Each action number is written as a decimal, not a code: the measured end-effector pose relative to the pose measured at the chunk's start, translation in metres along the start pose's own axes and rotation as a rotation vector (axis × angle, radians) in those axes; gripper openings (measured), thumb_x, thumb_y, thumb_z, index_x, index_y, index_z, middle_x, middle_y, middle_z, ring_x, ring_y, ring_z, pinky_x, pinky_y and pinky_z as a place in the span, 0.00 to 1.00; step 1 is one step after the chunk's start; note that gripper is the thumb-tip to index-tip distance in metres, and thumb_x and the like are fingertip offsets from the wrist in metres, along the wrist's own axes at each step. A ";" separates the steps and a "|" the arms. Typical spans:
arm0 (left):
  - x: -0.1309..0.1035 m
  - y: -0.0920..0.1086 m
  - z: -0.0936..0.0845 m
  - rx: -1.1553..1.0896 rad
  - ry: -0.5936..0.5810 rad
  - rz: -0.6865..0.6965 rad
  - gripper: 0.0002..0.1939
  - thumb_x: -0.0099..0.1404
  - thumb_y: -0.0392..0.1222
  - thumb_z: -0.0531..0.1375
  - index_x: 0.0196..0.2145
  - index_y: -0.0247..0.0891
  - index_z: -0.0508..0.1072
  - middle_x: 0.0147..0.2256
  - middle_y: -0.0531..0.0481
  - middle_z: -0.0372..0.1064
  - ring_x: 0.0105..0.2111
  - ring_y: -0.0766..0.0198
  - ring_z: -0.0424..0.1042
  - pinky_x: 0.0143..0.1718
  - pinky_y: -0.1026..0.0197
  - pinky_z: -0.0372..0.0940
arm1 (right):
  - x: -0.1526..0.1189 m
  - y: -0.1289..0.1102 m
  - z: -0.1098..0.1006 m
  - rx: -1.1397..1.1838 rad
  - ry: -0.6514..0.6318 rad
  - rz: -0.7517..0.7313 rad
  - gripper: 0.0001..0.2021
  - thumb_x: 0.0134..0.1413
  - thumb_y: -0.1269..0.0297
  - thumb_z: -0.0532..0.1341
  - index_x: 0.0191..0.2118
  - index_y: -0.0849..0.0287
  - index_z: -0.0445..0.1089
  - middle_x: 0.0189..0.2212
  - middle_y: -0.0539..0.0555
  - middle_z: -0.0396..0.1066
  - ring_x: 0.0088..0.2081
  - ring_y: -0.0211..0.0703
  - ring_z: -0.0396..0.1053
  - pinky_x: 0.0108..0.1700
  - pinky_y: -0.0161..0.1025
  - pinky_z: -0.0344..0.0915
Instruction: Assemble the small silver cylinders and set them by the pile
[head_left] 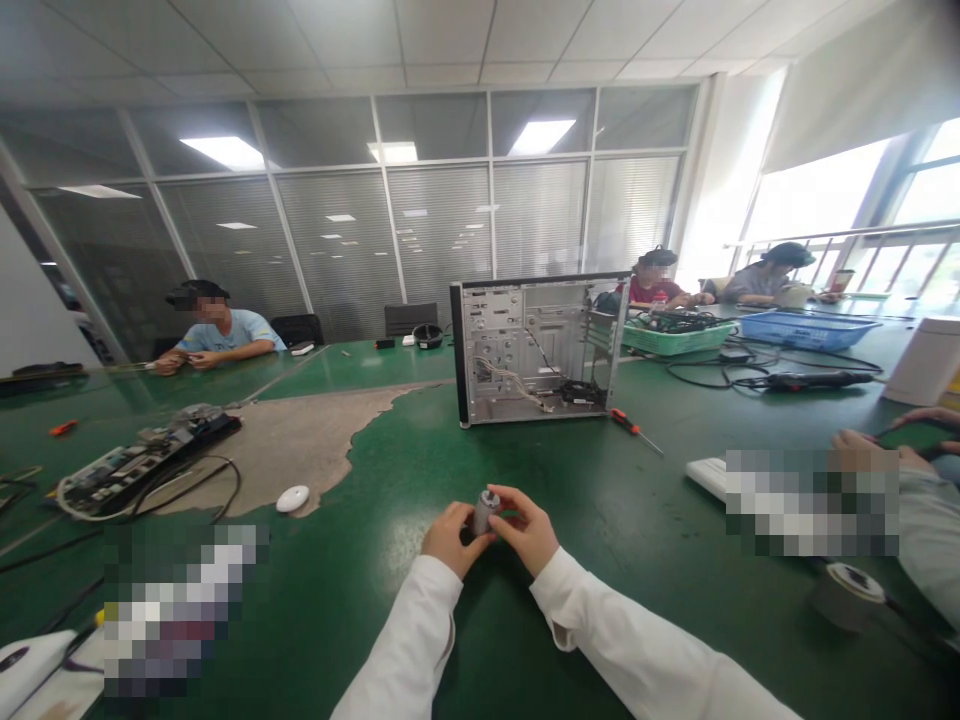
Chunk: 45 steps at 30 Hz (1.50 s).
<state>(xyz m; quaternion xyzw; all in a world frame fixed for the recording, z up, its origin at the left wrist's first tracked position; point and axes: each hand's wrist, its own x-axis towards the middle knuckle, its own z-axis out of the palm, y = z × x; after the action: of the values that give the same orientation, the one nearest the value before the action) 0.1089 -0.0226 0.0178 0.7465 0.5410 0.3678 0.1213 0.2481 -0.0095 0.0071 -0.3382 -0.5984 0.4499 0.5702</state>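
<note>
Both my hands hold a small grey cylinder (487, 510) with a dark knob or stub on top, close to the green tabletop. My left hand (450, 538) grips its left side. The fingers and thumb of my right hand (529, 528) close on its right side and top. Whether its base touches the table, I cannot tell. Beyond my hands stands an open computer case (534, 350), upright, with cables and a dark part inside. A screwdriver (636, 430) with a red and black handle lies by its right corner.
Left are a stripped power strip (150, 460), cables and a white round lid (292, 498). A green basket (679, 338), a blue basket (810, 328) and a black corded tool (814, 381) lie right. A co-worker's hand (862, 455) is near right; others sit across the green table (375, 560).
</note>
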 end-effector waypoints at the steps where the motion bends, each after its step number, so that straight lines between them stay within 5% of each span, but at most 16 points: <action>1: 0.000 -0.002 0.001 0.004 -0.003 0.015 0.10 0.46 0.44 0.58 0.29 0.38 0.68 0.29 0.50 0.64 0.30 0.63 0.64 0.31 0.63 0.59 | -0.001 -0.002 0.001 -0.046 -0.024 -0.040 0.18 0.36 0.69 0.58 0.40 0.53 0.65 0.35 0.53 0.64 0.34 0.40 0.61 0.31 0.35 0.62; 7: 0.001 -0.018 0.006 0.057 -0.075 0.097 0.15 0.46 0.41 0.57 0.36 0.39 0.67 0.35 0.48 0.62 0.37 0.59 0.62 0.39 0.59 0.57 | -0.005 -0.007 0.002 -0.299 -0.135 -0.161 0.17 0.37 0.71 0.56 0.39 0.49 0.66 0.36 0.52 0.62 0.34 0.40 0.61 0.33 0.36 0.61; 14: 0.000 -0.020 0.006 0.119 -0.137 0.077 0.17 0.45 0.39 0.56 0.36 0.40 0.66 0.38 0.49 0.61 0.41 0.58 0.58 0.41 0.57 0.54 | -0.003 0.010 0.003 -0.399 -0.165 -0.055 0.27 0.35 0.68 0.58 0.47 0.54 0.55 0.33 0.52 0.63 0.31 0.38 0.61 0.30 0.35 0.61; 25: 0.001 -0.029 0.012 0.192 -0.134 0.040 0.16 0.44 0.40 0.57 0.34 0.39 0.62 0.34 0.50 0.61 0.37 0.58 0.59 0.37 0.59 0.55 | -0.003 0.002 0.003 -0.614 -0.248 -0.082 0.16 0.37 0.69 0.56 0.39 0.58 0.62 0.32 0.52 0.63 0.33 0.38 0.61 0.34 0.35 0.60; 45: 0.004 -0.022 0.006 0.000 -0.029 0.150 0.14 0.40 0.28 0.55 0.29 0.38 0.62 0.31 0.52 0.59 0.34 0.62 0.60 0.35 0.61 0.57 | -0.005 0.001 0.003 -0.517 -0.237 -0.137 0.18 0.35 0.72 0.57 0.38 0.56 0.62 0.33 0.52 0.62 0.33 0.37 0.61 0.27 0.31 0.61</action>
<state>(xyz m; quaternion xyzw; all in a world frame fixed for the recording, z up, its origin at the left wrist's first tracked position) 0.0976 -0.0089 0.0027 0.7903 0.4817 0.3649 0.1015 0.2460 -0.0138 0.0046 -0.3764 -0.7769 0.2793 0.4204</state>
